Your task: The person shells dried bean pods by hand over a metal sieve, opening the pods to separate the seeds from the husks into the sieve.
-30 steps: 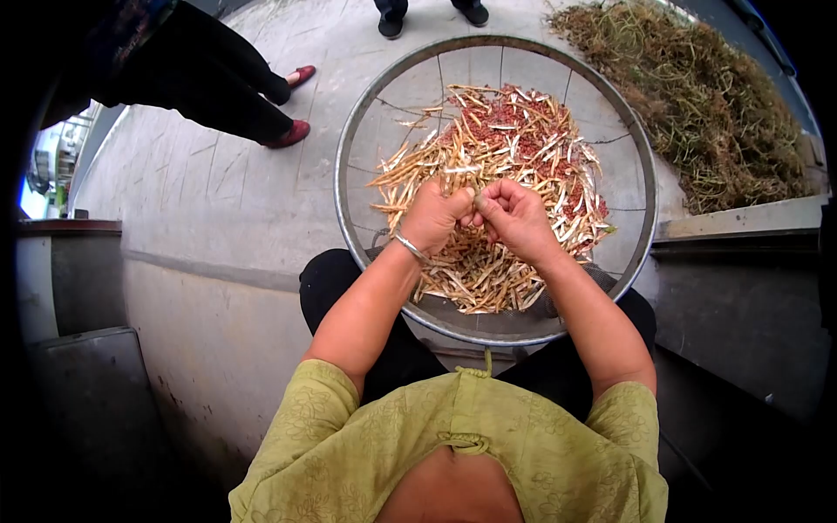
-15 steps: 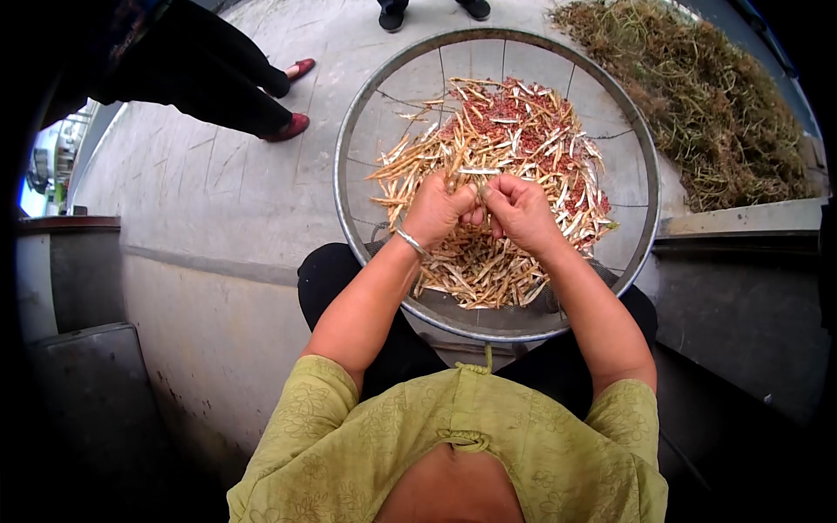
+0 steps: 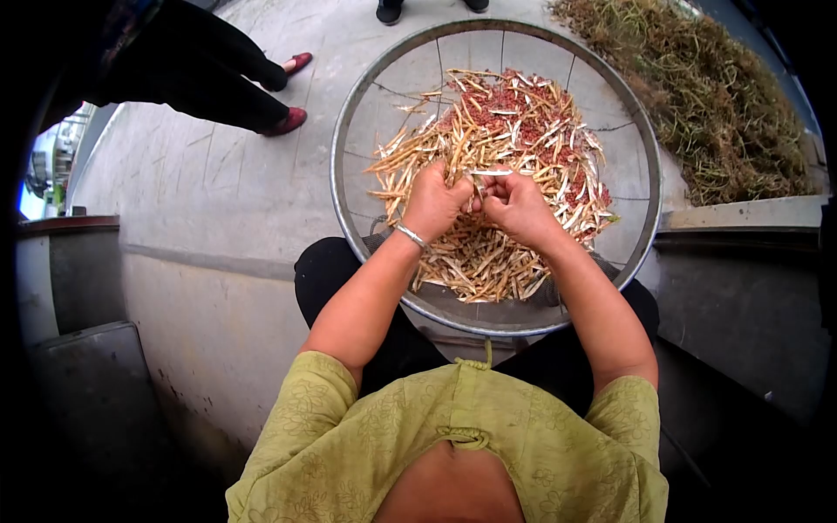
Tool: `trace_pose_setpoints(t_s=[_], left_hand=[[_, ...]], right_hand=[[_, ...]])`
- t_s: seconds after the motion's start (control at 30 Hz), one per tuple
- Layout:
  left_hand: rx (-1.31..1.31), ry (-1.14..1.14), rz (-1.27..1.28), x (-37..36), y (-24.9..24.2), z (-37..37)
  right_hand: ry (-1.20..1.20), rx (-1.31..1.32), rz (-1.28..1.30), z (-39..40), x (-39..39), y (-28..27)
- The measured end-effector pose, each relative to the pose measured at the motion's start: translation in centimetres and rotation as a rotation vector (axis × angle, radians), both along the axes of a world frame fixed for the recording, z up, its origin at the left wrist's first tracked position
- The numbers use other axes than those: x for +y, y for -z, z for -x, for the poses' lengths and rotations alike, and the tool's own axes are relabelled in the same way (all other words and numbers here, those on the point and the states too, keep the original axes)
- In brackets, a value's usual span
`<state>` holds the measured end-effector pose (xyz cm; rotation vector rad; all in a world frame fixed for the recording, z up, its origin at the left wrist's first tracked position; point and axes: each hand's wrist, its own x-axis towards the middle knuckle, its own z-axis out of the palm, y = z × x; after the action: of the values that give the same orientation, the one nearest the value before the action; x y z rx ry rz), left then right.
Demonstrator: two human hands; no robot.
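A round metal-rimmed sieve (image 3: 344,209) rests across my knees. In it lie dry tan bean pods (image 3: 479,270), with red beans (image 3: 514,105) among them toward the far side. Over the middle of the pods my left hand (image 3: 434,205) is closed in a pinch on bean pods that stick out past its fingertips. My right hand (image 3: 520,209) is close beside it, fingers curled and pressed together, with a pale pod (image 3: 491,173) at its fingertips. The tips of both hands nearly touch, and what lies between them is partly hidden.
A person in dark trousers (image 3: 218,70) and red shoes stands at the upper left. Another person's dark shoes (image 3: 389,13) show at the top edge. Dried plants (image 3: 697,105) are heaped at the upper right, behind a low ledge (image 3: 741,215).
My fingertips have shifted slightly, and the pale pod now lies more toward my right hand. The sieve appears a little higher in view.
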<state>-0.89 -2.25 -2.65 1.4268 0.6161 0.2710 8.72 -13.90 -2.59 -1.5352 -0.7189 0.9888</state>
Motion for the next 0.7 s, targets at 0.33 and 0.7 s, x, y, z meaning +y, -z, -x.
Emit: trace_pose_setpoints(t_s=[0.33, 0.7], left_hand=[[-0.06, -0.054, 0.024, 0.4, 0.2, 0.2], [-0.151, -0.137, -0.042, 0.9, 0.3, 0.5]], right_hand=[[0.006, 0.325, -0.047, -0.1, 0.2, -0.1], [-0.038, 0.414, -0.055, -0.4, 0.0, 0.3]])
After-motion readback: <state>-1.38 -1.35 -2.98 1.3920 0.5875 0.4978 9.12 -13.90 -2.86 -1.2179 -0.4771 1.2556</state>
